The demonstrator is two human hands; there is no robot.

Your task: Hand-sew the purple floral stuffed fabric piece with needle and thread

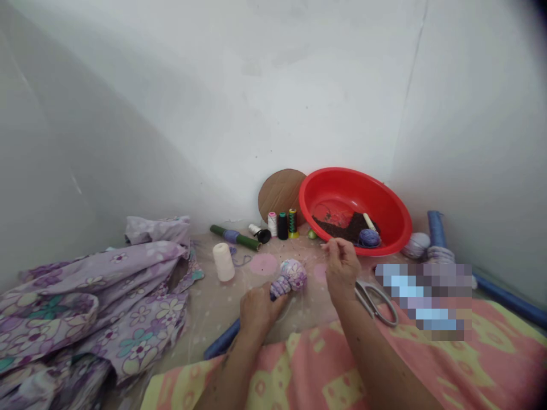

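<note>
My left hand (261,310) grips a stuffed bundle of purple floral fabric (293,275), which is cinched with bands near the hand. A blue foam tube (222,340) runs out from under that hand. My right hand (342,267) is raised just beyond the bundle, with thumb and forefinger pinched on something very thin, probably a thread. Steel scissors with open loop handles (376,303) lie beside my right wrist. A cone of cream thread (224,262) stands to the left of the bundle.
A red plastic basin (354,210) holds dark material and a purple yarn ball. Several thread spools (282,225) stand before it. Purple floral cloth (106,307) is heaped at left, pink-and-yellow cloth (282,376) lies nearest me, and a pixelated patch (423,302) hides part of the right side.
</note>
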